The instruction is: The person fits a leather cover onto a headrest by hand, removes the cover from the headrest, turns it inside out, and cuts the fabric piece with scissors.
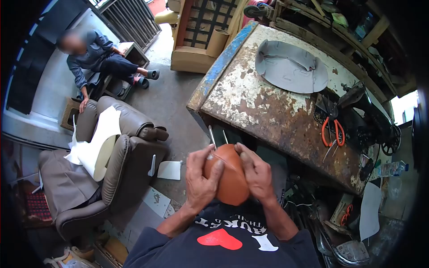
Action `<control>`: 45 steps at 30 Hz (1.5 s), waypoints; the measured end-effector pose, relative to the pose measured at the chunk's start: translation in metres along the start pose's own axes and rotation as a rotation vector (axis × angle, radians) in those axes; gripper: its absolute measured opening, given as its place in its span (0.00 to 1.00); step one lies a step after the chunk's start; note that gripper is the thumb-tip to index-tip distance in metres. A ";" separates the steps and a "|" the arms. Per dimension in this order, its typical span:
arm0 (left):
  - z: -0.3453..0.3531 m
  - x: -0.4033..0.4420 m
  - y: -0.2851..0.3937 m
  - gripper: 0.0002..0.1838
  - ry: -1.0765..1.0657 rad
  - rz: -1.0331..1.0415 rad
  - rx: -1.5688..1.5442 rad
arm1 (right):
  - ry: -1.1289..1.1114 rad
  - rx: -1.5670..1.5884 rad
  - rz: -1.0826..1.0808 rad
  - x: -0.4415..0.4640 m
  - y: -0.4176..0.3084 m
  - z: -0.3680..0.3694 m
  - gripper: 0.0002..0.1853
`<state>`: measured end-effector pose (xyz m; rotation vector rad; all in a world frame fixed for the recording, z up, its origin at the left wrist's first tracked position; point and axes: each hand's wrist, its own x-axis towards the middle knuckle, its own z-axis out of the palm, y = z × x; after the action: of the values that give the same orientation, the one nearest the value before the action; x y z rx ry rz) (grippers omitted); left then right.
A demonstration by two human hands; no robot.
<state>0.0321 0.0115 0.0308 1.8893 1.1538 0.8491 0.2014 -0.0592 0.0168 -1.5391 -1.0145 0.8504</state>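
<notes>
A brown leather-covered headrest (233,178) is held up in front of my chest, its two metal posts (212,135) pointing away from me. My left hand (201,176) grips its left side, with the thumb lying across the cover near a seam. On the opposite side, my right hand (255,172) is closed around the edge, fingers bent near the end with the posts. The underside of the headrest is hidden.
To the right stands a worn workbench (241,102) with a grey oval piece (286,82), orange-handled scissors (333,131) and a black sewing machine (371,111). A brown armchair (120,178) is at left, bearing white sheets (105,138). Behind it a person (96,60) sits.
</notes>
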 end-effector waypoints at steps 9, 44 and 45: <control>0.017 0.046 0.029 0.20 -0.346 0.391 0.013 | -0.086 -0.104 -0.049 -0.031 -0.009 -0.044 0.33; 0.047 0.072 0.010 0.20 -0.439 0.234 -0.097 | 0.256 -0.088 0.081 0.005 0.015 -0.043 0.18; 0.045 0.080 0.009 0.20 -0.468 0.240 -0.093 | 0.257 -0.033 0.096 0.005 0.021 -0.046 0.18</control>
<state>0.1032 0.0706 0.0286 2.0300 0.6031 0.5286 0.2482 -0.0737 0.0053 -1.6870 -0.7758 0.6827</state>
